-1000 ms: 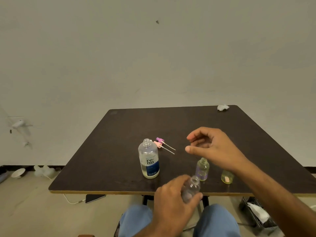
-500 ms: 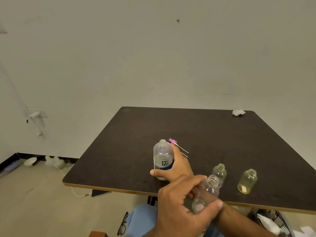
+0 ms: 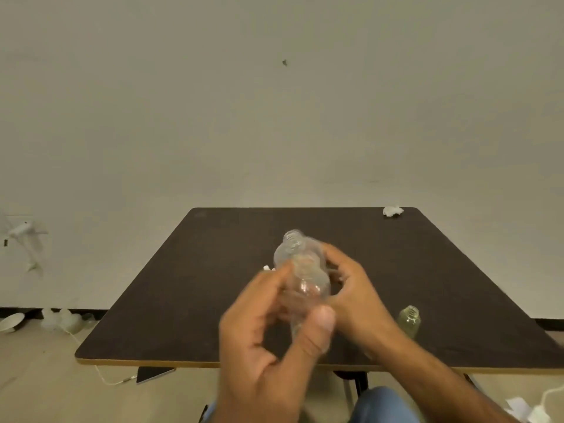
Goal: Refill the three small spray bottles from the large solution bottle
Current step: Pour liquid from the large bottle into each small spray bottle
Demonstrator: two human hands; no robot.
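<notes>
The left hand [image 3: 268, 337] grips a small clear bottle [image 3: 308, 300] between thumb and fingers, lifted above the dark counter [image 3: 189, 300]. Just behind it, the right hand [image 3: 354, 288] curls around the large bottle [image 3: 290, 248], whose open neck points up; blur hides the detail where the two overlap. A yellowish small bottle [image 3: 409, 322] stands uncapped on the counter to the right. A crumpled tissue [image 3: 392, 210] lies at the far edge.

no readable text anywhere. large solution bottle [image 3: 294, 251] too blurred by motion for any label or brand to be made out; yellowish small bottle [image 3: 410, 321] on the table [image 3: 183, 300] plain, without visible print.
</notes>
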